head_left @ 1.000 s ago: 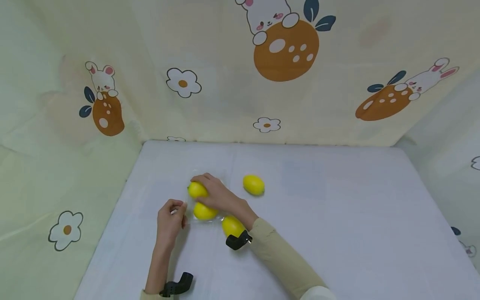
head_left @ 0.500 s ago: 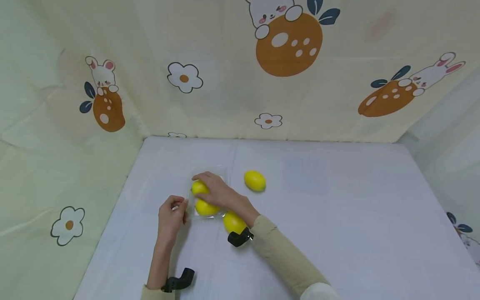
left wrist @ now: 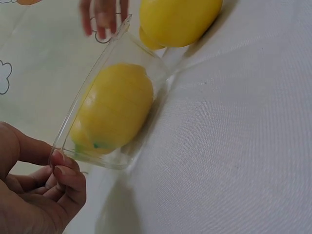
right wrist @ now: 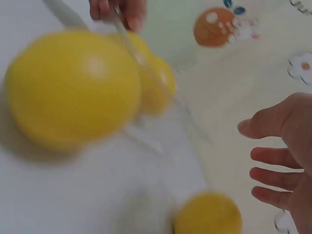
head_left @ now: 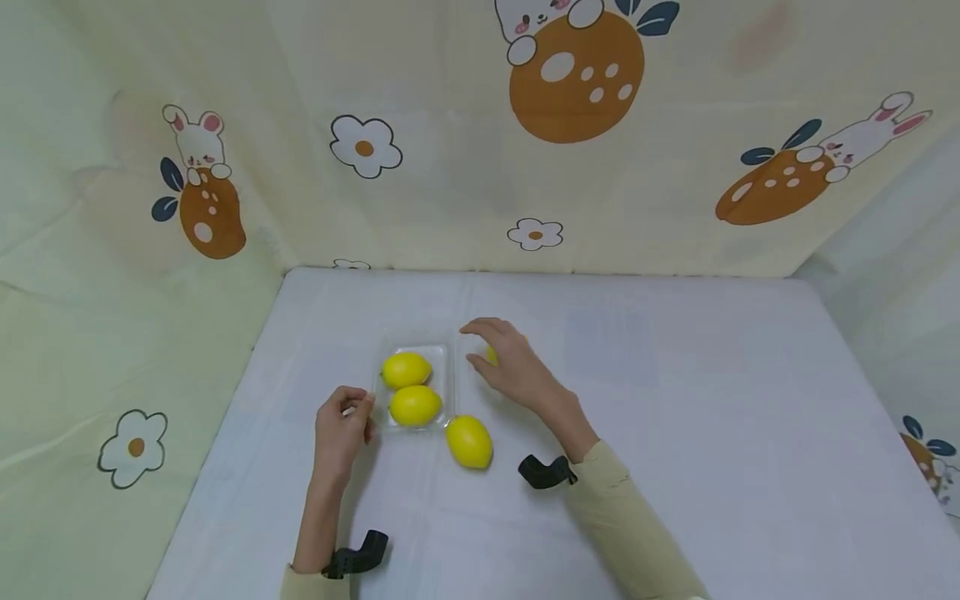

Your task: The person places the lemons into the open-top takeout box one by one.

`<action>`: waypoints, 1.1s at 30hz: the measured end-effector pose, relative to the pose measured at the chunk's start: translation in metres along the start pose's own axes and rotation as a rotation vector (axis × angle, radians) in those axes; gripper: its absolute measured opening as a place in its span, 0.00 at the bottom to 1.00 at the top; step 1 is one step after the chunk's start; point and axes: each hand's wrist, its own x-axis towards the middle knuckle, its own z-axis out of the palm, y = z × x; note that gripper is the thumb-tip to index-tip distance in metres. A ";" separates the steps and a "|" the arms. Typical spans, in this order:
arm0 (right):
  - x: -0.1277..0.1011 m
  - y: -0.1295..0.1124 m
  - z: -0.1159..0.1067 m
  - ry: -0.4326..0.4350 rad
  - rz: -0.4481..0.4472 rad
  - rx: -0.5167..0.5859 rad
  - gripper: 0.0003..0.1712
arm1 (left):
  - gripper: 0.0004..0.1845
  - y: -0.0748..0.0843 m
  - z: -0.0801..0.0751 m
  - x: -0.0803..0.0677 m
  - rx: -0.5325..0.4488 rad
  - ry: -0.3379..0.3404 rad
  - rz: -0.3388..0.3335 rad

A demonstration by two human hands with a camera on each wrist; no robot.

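A clear plastic tray (head_left: 448, 375) on the white table holds two yellow lemons (head_left: 406, 369) (head_left: 415, 405). My left hand (head_left: 343, 422) pinches the tray's near left rim (left wrist: 57, 152), and one lemon (left wrist: 114, 108) shows through its wall. A third lemon (head_left: 468, 441) lies on the cloth just outside the tray's near right corner. My right hand (head_left: 510, 362) hovers with spread fingers (right wrist: 273, 161) over a fourth lemon (head_left: 491, 355), mostly hidden under it. In the right wrist view that lemon (right wrist: 208, 214) lies below the open fingers, untouched.
The white cloth-covered table (head_left: 675, 433) is walled on three sides by a cream curtain (head_left: 450, 125) printed with rabbits and flowers. Black wrist mounts (head_left: 546, 471) (head_left: 356, 557) sit on both forearms.
My right hand let go of the far lemon in the tray and moved right to above the loose lemon beside it. My left hand stayed on the tray rim.
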 end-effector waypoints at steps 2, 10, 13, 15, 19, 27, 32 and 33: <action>-0.011 0.012 -0.009 0.036 0.037 -0.063 0.24 | 0.09 0.000 -0.002 -0.001 0.001 0.005 -0.003; -0.033 0.049 -0.003 0.021 0.152 -0.105 0.34 | 0.08 -0.001 -0.009 -0.004 0.016 0.025 -0.007; -0.034 0.056 0.007 0.007 0.165 -0.103 0.36 | 0.08 -0.003 -0.007 -0.003 0.004 0.023 -0.001; -0.034 0.058 0.012 0.018 0.170 -0.110 0.37 | 0.07 -0.003 -0.005 -0.001 -0.006 0.016 0.008; -0.036 0.060 0.017 0.065 0.159 -0.120 0.37 | 0.07 -0.004 -0.001 0.001 -0.005 0.005 0.028; -0.028 0.036 0.011 0.044 0.070 0.039 0.37 | 0.07 -0.005 -0.001 0.001 -0.005 0.013 0.025; -0.012 0.003 0.005 -0.108 0.041 0.117 0.37 | 0.07 -0.004 0.000 0.002 -0.018 0.005 0.028; -0.009 -0.002 0.006 -0.134 0.031 0.107 0.37 | 0.07 -0.004 0.000 0.002 -0.021 0.003 0.028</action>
